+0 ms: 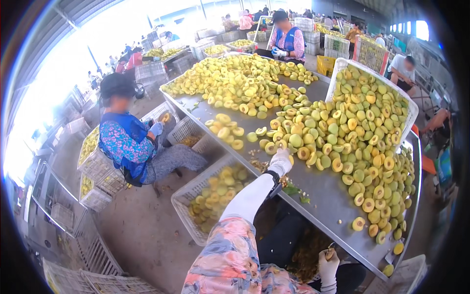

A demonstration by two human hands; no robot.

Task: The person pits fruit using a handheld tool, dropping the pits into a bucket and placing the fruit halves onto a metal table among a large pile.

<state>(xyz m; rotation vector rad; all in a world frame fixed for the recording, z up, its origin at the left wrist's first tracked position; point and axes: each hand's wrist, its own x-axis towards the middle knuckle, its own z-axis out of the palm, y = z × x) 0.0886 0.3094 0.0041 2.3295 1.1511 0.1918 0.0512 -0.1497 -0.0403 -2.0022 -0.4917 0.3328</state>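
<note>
My left hand [281, 161], in a white glove with a black band at the wrist, reaches over the metal table [319, 191] to the near edge of a heap of halved yellow-green fruit [304, 139]. A piece of fruit shows beside its fingers; its grip is partly hidden. Below the table's front edge, my right hand [328, 257], also gloved, holds a small tool with a metal tip, its kind unclear. Pits and bits of leaf [292, 189] lie near my left wrist. A small group of fruit halves [224, 130] sits apart by the table's edge.
A white plastic crate [413, 106] lies tipped on the table, spilling fruit. Another crate [183, 217] with fruit stands below the table's left edge. A co-worker [128, 136] sits at the left, another person [288, 40] across the table. Stacked crates [102, 172] stand farther left.
</note>
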